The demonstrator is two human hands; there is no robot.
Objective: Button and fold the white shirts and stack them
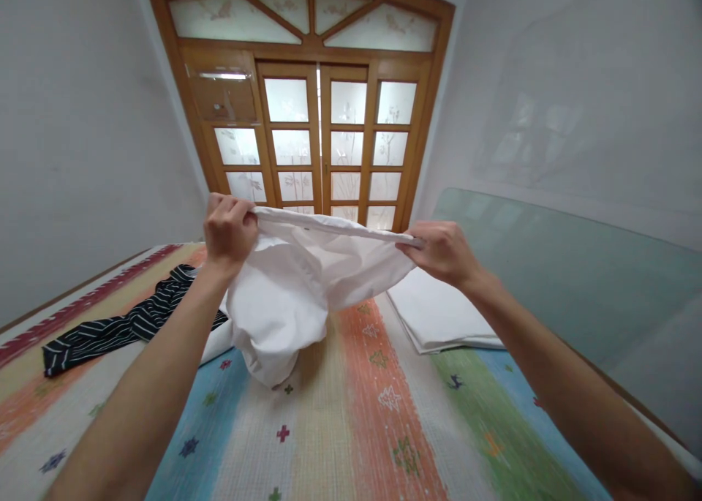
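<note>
We are seeing plain white over the cloth (282, 285), and the same white is showing on the folded fabric (439, 311). Thin white stripes are crossing the black garment (151, 311). On the bedspread (323, 428), we are finding bands of orange, cream, off-white, blue, green and maroon, with small stars and crosses scattering red, navy, green and white. We are noting orange-brown on the door (314, 110), faint plant patterns on its whitish panes (348, 102), and grey-green on the panel (548, 274).
</note>
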